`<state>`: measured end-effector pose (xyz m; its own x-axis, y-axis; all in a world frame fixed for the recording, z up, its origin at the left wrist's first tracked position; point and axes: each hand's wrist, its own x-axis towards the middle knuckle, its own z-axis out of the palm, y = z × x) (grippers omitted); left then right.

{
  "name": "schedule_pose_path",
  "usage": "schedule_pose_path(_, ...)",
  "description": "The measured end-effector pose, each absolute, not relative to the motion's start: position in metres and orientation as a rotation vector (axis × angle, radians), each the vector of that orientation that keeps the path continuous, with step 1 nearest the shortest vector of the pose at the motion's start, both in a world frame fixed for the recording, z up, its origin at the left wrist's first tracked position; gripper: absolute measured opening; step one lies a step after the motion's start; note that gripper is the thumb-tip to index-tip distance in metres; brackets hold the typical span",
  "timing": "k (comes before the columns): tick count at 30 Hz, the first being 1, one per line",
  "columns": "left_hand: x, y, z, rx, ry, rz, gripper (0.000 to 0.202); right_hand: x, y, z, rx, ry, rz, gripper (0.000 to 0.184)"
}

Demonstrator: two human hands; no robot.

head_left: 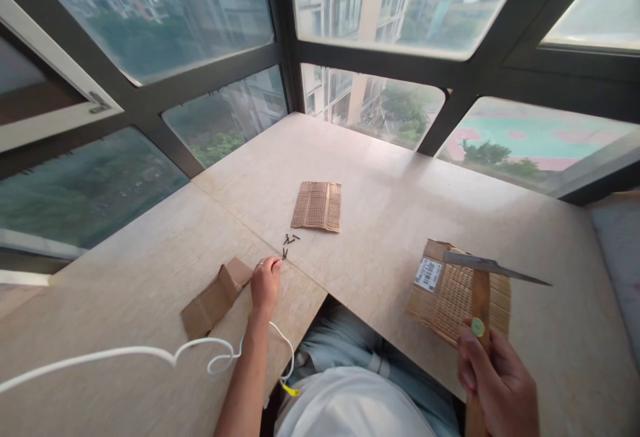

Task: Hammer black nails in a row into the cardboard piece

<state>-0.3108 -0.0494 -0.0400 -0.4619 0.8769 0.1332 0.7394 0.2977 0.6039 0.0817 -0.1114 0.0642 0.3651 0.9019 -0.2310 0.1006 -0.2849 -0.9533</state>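
My right hand (495,374) is wrapped round the wooden handle of a hammer (481,297). Its metal head, long and tapering to the right, is raised over a cardboard piece (445,287) with a white label. My left hand (266,285) is at the table's middle, thumb and forefinger pinched together at the end of a small dark nail or screw (285,253). Just beyond it lie several more dark nails or screws (290,239). Farther back, a square of corrugated cardboard (317,207) lies flat. A folded brown cardboard piece (215,298) rests left of my left hand.
A white cable (125,352) runs from the left edge, curls by my left forearm and ends near a yellow tag (291,390). The pale stone tabletop (380,224) has a corner cut-out where my legs are. Dark-framed windows (370,57) border its far sides.
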Motion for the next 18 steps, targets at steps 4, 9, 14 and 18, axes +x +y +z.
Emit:
schedule_pose_path(4,-0.3,-0.054,-0.027,1.188,2.095,1.21,0.024,0.086,-0.109,0.061,-1.622,-0.888,1.049,0.038)
schedule_pose_path(9,-0.267,-0.049,-0.005,0.982,1.834,1.427,0.029,0.094,-0.103,0.063,-1.572,-0.849,1.036,0.04)
schedule_pose_path(14,-0.223,-0.031,0.012,0.889,1.598,1.46,0.029,0.105,-0.106,0.067,-1.537,-0.785,1.034,0.042)
schedule_pose_path(18,-0.188,-0.019,0.021,0.982,1.486,1.424,0.025,0.119,-0.117,0.065,-1.533,-0.728,1.014,0.046)
